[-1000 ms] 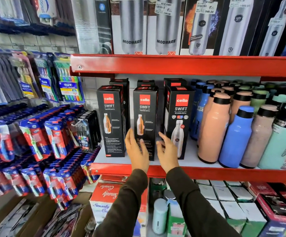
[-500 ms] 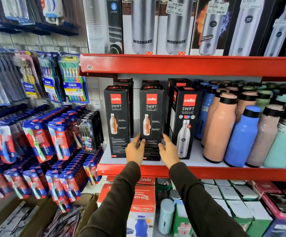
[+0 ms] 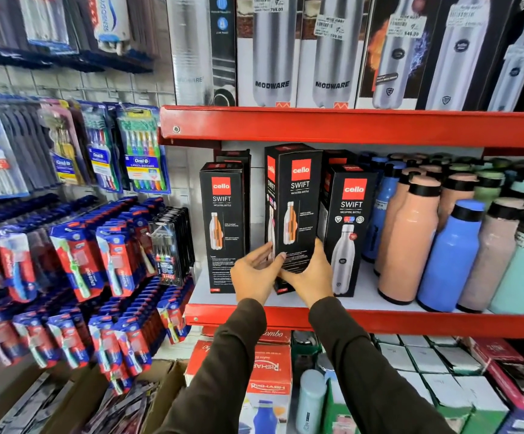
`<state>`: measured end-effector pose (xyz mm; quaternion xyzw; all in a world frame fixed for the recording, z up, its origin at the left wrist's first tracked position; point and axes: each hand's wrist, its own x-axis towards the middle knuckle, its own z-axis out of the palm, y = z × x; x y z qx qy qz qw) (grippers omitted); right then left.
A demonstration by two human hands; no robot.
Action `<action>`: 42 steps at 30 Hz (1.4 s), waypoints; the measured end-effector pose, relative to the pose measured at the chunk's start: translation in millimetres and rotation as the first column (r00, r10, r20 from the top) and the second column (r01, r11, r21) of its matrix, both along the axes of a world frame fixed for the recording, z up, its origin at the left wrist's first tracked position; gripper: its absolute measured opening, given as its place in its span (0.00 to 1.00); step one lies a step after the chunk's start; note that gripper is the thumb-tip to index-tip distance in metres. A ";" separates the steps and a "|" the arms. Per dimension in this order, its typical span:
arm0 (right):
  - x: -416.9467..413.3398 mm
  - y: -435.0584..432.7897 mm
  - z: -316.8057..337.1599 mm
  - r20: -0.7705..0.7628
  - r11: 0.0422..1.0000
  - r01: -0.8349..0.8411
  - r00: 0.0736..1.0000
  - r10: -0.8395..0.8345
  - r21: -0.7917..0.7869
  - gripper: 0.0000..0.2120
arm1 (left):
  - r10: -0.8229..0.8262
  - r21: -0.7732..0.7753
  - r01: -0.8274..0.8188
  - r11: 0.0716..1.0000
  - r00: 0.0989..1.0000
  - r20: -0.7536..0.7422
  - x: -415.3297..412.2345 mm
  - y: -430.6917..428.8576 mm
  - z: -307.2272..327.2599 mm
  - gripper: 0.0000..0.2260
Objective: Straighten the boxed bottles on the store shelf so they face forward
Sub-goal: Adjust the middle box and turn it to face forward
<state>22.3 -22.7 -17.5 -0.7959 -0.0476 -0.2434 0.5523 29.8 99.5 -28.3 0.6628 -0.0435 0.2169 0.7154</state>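
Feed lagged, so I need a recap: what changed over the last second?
The left hand and right hand reached in, gripped the middle box, then raised and twisted it so a side panel shows. The left box and right box stayed put.

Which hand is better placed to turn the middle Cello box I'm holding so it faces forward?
Right, probably. The right hand cups the lower end of the middle box from the front and right, seemingly bearing it. The left hand only pinches its left corner, close to the left box.

Middle box between two boxes, on shelf
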 end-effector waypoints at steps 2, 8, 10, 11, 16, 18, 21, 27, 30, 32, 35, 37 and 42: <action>-0.4 -0.6 0.8 -0.006 1.000 0.019 1.000 -0.019 -0.009 0.42 | -0.002 0.016 0.001 1.000 1.000 0.029 -3.1 0.7 1.4 0.16; -1.3 -7.1 0.1 -0.036 1.000 0.004 0.999 -0.005 -0.007 0.47 | 0.002 0.129 -0.006 0.992 0.999 0.033 11.3 3.9 1.5 0.18; -0.3 -9.7 -1.8 -0.045 1.000 -0.019 0.999 0.019 -0.013 0.49 | -0.058 0.170 0.070 0.983 0.996 -0.071 24.2 5.9 1.0 0.21; -0.5 -11.1 -1.8 -0.051 0.999 -0.026 0.998 0.025 -0.022 0.49 | -0.089 0.189 0.107 0.976 0.991 -0.103 29.4 7.5 0.4 0.22; -5.4 -12.8 -2.8 -0.060 0.996 -0.086 0.995 0.084 -0.038 0.45 | -0.184 0.183 0.205 0.961 0.975 -0.129 33.0 11.7 0.6 0.17; -5.5 -12.8 -3.4 -0.059 0.994 -0.097 0.994 0.094 -0.049 0.46 | -0.198 0.142 0.214 0.966 0.973 -0.118 29.5 14.1 -1.2 0.17; -4.7 -13.9 -4.9 -0.093 0.989 -0.118 0.990 0.109 -0.094 0.48 | -0.176 0.157 0.185 0.970 0.982 -0.069 26.6 17.8 -3.6 0.16; 5.8 -14.7 -7.9 -0.102 0.985 -0.096 0.991 0.082 -0.140 0.35 | -0.065 0.140 0.060 0.988 0.997 0.037 23.9 11.7 -8.1 0.16; 12.3 -16.6 -11.1 -0.101 0.985 -0.093 0.992 0.079 -0.145 0.32 | -0.029 0.122 0.024 0.992 0.999 0.043 23.5 8.1 -10.2 0.16; 15.7 -17.1 -12.8 -0.115 0.985 -0.079 0.991 0.062 -0.152 0.31 | -0.010 0.112 0.006 0.994 0.999 0.037 22.9 6.0 -12.0 0.16; 19.9 -16.7 -17.5 -0.131 0.983 -0.040 0.991 0.016 -0.179 0.29 | 0.012 0.114 -0.015 0.993 0.999 0.032 22.0 3.2 -16.4 0.16; 22.2 -16.7 -21.6 -0.126 0.981 -0.024 0.992 0.000 -0.193 0.29 | 0.021 0.117 -0.025 0.993 0.999 0.037 22.1 1.6 -19.4 0.16; 26.1 -16.4 -26.3 -0.116 0.980 -0.005 0.993 -0.018 -0.198 0.28 | 0.037 0.161 -0.043 0.986 0.999 0.034 24.6 -0.6 -21.3 0.15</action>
